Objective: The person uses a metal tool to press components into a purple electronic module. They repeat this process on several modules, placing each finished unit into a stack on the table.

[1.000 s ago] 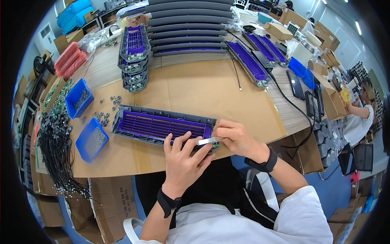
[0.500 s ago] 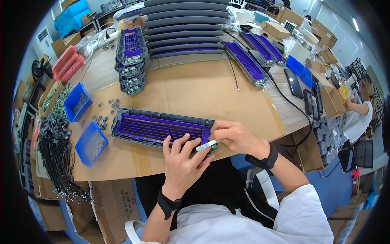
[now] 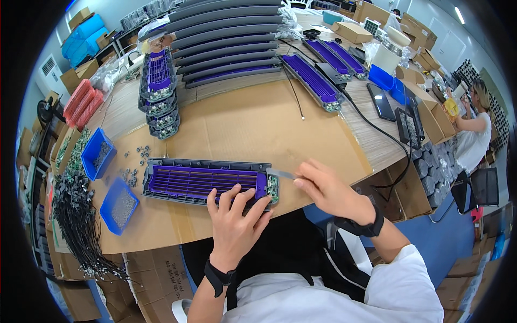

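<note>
A long grey housing with a purple slatted insert (image 3: 202,176) lies crosswise on the cardboard sheet. A small green circuit board (image 3: 273,188) sits in its right end. My left hand (image 3: 232,223) rests spread on the housing's near edge, fingertips on the purple insert and thumb close to the board. Off the right end, my right hand (image 3: 334,195) pinches a thin flat grey tool (image 3: 281,173). The tool's tip points left, over or touching the housing's far right corner; I cannot tell which. Its exact kind does not show.
Two blue trays (image 3: 98,153) (image 3: 119,207) of small parts stand left, near loose grey pieces (image 3: 132,175) and black cables (image 3: 78,215). Stacked housings (image 3: 229,43) rise behind. A phone (image 3: 381,101) and black cable (image 3: 371,118) lie right. Another person (image 3: 474,126) sits far right.
My right hand has drawn back right from the board, and the tool has swung so its tip points left. My left hand stays on the housing. The whole view has shifted slightly.
</note>
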`<state>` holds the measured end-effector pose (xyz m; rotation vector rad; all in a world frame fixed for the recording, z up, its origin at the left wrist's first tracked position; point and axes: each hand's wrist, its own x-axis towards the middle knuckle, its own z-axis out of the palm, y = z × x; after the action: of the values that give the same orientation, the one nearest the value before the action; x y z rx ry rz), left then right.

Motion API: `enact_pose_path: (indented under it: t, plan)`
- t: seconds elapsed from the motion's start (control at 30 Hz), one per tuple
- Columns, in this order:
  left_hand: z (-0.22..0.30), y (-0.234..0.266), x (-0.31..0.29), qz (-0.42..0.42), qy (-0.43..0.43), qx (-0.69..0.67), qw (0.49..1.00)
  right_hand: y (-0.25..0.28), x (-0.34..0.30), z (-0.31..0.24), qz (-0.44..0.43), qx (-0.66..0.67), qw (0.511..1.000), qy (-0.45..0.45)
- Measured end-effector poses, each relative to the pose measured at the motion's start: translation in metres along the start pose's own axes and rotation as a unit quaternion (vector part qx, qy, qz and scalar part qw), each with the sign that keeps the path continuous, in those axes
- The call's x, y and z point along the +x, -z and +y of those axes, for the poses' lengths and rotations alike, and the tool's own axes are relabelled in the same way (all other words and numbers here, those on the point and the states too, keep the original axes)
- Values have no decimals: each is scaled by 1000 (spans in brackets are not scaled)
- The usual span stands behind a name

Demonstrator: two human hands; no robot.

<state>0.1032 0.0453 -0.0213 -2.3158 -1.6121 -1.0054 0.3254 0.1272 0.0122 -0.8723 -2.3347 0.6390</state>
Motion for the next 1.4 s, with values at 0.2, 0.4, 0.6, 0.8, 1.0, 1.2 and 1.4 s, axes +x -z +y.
enact_pose_path:
  t: [0.2,0.4,0.6,0.8,1.0,1.2,1.4]
  plan:
    - [0,-1,0,-3,-4,0,1000,-4,-19,-19,9,-115,993,-16]
    - [1,0,1,-15,-4,3,1000,-18,-17,-14,12,-152,988,-3]
    - [-4,-3,0,-28,-6,13,1000,-21,-13,-15,-44,-164,985,-35]
    - [-3,-5,3,-38,-15,18,999,-22,-14,-14,-63,-200,978,-25]
    - [-2,-5,2,-52,-33,59,996,-25,-16,-13,-83,-240,967,4]
    - [-4,-7,0,-50,-51,78,994,-26,-17,-17,-98,-282,954,18]
    - [-5,-7,3,-30,-41,56,997,-19,-11,-14,-94,-239,966,6]
